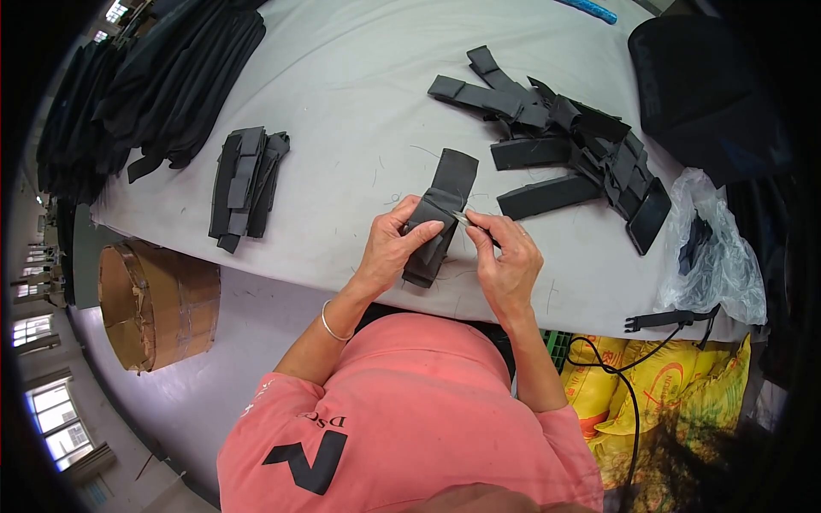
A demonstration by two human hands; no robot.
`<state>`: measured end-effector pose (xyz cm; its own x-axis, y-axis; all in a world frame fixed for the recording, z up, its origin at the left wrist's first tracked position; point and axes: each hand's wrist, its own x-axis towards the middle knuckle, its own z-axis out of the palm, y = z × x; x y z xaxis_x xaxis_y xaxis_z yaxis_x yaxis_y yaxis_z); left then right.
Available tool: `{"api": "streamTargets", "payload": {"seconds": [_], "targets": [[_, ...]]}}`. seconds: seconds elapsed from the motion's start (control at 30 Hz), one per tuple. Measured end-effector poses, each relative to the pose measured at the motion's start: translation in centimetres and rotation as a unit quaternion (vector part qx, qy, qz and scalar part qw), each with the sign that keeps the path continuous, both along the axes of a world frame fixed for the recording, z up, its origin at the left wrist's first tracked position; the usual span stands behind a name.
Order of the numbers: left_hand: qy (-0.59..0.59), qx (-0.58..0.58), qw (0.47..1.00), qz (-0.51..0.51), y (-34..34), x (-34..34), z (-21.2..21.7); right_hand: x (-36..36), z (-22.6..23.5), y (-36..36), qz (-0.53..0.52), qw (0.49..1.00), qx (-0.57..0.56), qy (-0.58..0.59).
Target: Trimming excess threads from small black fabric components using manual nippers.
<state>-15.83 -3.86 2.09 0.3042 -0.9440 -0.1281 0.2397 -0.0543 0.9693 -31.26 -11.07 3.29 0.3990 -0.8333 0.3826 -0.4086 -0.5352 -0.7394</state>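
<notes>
Near the table's front edge, my left hand (396,245) is closed on a folded black fabric strip (454,173), thumb on top. The strip stands out above and below the fingers. My right hand (508,261) grips small thread snips (463,220), whose silver pointed tip touches or nearly touches the strip's right edge; most of the handle is hidden in the fingers. Left of my hands lies a neat stack of similar black strips (245,184). Further right, a loose heap of black strips (547,115) spreads over the table.
A pale cloth covers the table (342,111), with loose threads scattered on it. Black garments or fabric (184,77) hang over the far left. A black bag-like block (705,94), a clear plastic bag (714,248) and a buckled strap (667,320) lie right. A cardboard drum (184,303) stands left.
</notes>
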Motion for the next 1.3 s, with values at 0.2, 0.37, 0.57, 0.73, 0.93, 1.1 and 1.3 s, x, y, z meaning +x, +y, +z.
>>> {"api": "streamTargets", "payload": {"seconds": [0.2,0.37,0.57,0.73,0.93,1.1,1.3], "targets": [[0.006,0.009,0.998,-0.054,0.4,0.3,0.3,-0.5,0.0,-0.4,0.020,0.997,0.070,-0.014],[0.018,-0.007,0.993,-0.120,0.4,0.3,0.4,-0.8,-0.5,-0.6,0.026,0.961,0.242,-0.130],[-0.067,-0.052,0.983,-0.163,0.5,0.6,-0.5,-0.4,0.4,-0.2,0.045,0.993,0.088,-0.061],[-0.171,-0.085,0.968,-0.162,0.4,0.5,-0.5,0.0,0.6,-0.2,0.044,0.999,0.006,-0.026],[-0.237,-0.088,0.956,-0.147,0.4,0.3,0.0,0.1,0.3,-0.2,0.055,0.998,0.013,-0.015],[-0.266,-0.083,0.950,-0.139,0.4,0.3,-0.2,0.2,0.3,-0.2,0.055,0.997,0.028,-0.040],[-0.327,-0.084,0.935,-0.112,0.2,0.2,0.2,0.1,1.0,-0.1,0.053,0.996,0.069,-0.019]]}}
